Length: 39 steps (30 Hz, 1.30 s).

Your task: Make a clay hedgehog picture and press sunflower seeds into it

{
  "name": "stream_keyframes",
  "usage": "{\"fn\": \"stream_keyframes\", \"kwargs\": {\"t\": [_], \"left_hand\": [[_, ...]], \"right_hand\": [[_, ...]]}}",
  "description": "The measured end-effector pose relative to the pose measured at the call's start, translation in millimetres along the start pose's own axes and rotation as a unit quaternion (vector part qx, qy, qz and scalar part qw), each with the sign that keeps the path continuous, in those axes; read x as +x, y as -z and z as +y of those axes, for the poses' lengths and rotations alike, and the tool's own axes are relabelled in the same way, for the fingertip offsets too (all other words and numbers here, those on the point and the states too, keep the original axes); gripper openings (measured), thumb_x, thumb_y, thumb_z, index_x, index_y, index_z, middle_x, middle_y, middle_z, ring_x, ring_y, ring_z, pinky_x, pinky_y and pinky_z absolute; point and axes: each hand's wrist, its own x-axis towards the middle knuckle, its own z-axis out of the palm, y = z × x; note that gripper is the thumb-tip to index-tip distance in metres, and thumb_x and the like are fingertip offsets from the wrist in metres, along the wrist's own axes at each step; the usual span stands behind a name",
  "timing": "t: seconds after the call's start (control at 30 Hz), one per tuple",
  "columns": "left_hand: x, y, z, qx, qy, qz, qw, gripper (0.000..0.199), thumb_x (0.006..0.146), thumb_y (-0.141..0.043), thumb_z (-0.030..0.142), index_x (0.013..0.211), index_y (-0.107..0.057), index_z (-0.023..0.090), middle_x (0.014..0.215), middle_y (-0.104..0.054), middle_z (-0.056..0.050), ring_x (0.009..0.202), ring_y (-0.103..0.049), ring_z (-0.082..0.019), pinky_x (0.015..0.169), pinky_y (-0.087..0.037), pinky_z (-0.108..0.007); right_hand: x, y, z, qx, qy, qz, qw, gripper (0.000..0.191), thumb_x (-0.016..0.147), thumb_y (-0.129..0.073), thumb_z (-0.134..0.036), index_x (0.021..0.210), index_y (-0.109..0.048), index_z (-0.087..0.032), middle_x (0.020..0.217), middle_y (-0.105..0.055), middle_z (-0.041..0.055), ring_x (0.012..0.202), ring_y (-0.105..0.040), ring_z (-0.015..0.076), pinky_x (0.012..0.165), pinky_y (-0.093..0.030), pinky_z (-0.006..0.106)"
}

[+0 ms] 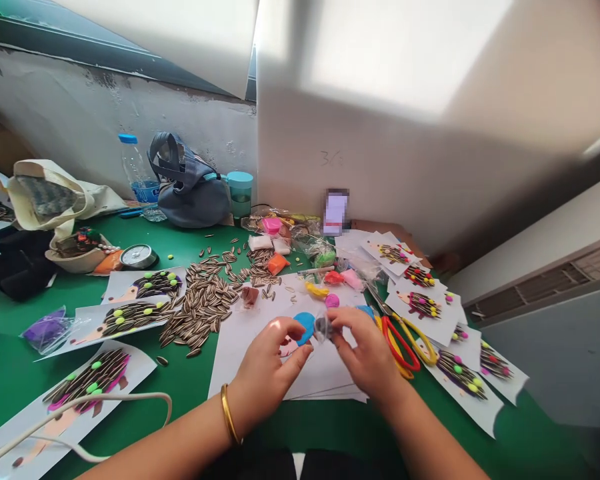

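My left hand [280,353], with a gold bangle at the wrist, pinches a flat round piece of blue clay [306,325] between thumb and fingers. Close beside it, my right hand [363,347] is closed on a small clear plastic bag [323,328] with something dark grey inside. Both hands hover over white paper sheets [240,360], where a pink shape partly shows behind my left fingers. Beyond them lie a magenta clay ball [332,301], yellow clay [317,289] and a brown packet [250,297]. Scissors with red handles [403,347] and yellow handles [420,340] lie by my right hand.
Sunflower seeds [203,300] are heaped left of the paper. Seed-covered hedgehog pictures lie at left [87,380] and right [460,373]. A white cable [125,396] crosses the front left. A bottle [139,177], grey bag [193,193], cup [240,193] and phone [336,212] stand behind.
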Motion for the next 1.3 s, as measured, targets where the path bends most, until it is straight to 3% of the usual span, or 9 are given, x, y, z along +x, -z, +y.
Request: {"fn": "stream_keyframes", "kwargs": {"t": [0.2,0.43,0.53,0.7,0.87,1.0,1.2,1.3], "left_hand": [[0,-8.1,-7,-0.133,0.093,0.008,0.987,0.017,0.083,-0.066,0.029,0.091,-0.053,0.020,0.079,-0.056,0.001,0.071,-0.054,-0.015,0.069,-0.049,-0.030],[7,-7.2,-5,-0.233,0.122,-0.004,0.965,0.026,0.083,-0.068,0.040,0.085,-0.052,0.020,0.076,-0.052,0.002,0.069,-0.052,-0.014,0.065,-0.048,-0.028],[6,-8.6,-5,-0.251,0.111,0.019,0.962,0.027,0.085,-0.067,0.041,0.081,-0.052,0.020,0.075,-0.053,0.002,0.069,-0.052,-0.013,0.065,-0.048,-0.027],[2,-10.1,-12,-0.185,0.070,0.045,0.979,0.012,0.089,-0.062,0.031,0.094,-0.066,0.021,0.083,-0.063,-0.001,0.077,-0.060,-0.016,0.073,-0.051,-0.031],[3,-6.0,-16,-0.072,0.000,0.049,0.996,0.015,0.087,-0.065,0.025,0.097,-0.075,0.026,0.083,-0.064,-0.002,0.076,-0.062,-0.017,0.070,-0.051,-0.030],[5,-3.6,-15,-0.072,0.022,0.055,0.996,0.012,0.083,-0.069,0.032,0.085,-0.077,0.023,0.078,-0.064,-0.002,0.070,-0.063,-0.016,0.065,-0.052,-0.029],[9,-2.0,-14,-0.106,0.109,0.034,0.988,0.016,0.080,-0.071,0.034,0.073,-0.074,0.020,0.076,-0.067,-0.004,0.074,-0.066,-0.020,0.069,-0.053,-0.032],[9,-2.1,-13,-0.078,0.101,0.042,0.991,0.016,0.081,-0.069,0.032,0.073,-0.072,0.020,0.075,-0.066,-0.003,0.074,-0.065,-0.020,0.068,-0.052,-0.031]], "right_hand": [[-17,-30,-23,0.076,-0.012,0.008,0.997,0.019,0.093,-0.055,-0.013,0.106,-0.056,-0.026,0.106,-0.069,0.0054,0.099,-0.064,0.0214,0.086,-0.052,0.039],[-19,-27,-21,0.102,-0.018,0.016,0.995,0.014,0.093,-0.059,-0.018,0.105,-0.056,-0.027,0.104,-0.069,0.0053,0.093,-0.065,0.0214,0.080,-0.053,0.038],[-19,-27,-22,0.101,-0.016,0.028,0.994,0.013,0.094,-0.056,-0.017,0.104,-0.056,-0.027,0.103,-0.070,0.0058,0.093,-0.065,0.0216,0.080,-0.053,0.039],[-18,-28,-22,0.112,-0.015,0.035,0.993,0.016,0.094,-0.056,-0.014,0.103,-0.056,-0.027,0.104,-0.069,0.0049,0.094,-0.064,0.0205,0.079,-0.053,0.037],[-18,-29,-21,0.099,0.001,0.025,0.995,0.016,0.094,-0.056,-0.013,0.103,-0.057,-0.027,0.104,-0.070,0.0051,0.093,-0.064,0.0205,0.079,-0.053,0.037],[-19,-29,-19,0.069,0.012,0.021,0.997,0.015,0.094,-0.055,-0.015,0.102,-0.058,-0.027,0.103,-0.071,0.0054,0.092,-0.065,0.0219,0.079,-0.052,0.040],[-20,-28,-18,0.049,0.025,0.011,0.998,0.018,0.093,-0.057,-0.012,0.103,-0.057,-0.027,0.104,-0.072,0.0046,0.091,-0.065,0.0217,0.079,-0.050,0.040],[-20,-27,-18,0.041,0.029,0.008,0.999,0.019,0.092,-0.058,-0.012,0.103,-0.057,-0.027,0.103,-0.072,0.0043,0.090,-0.065,0.0217,0.080,-0.049,0.040]]}}
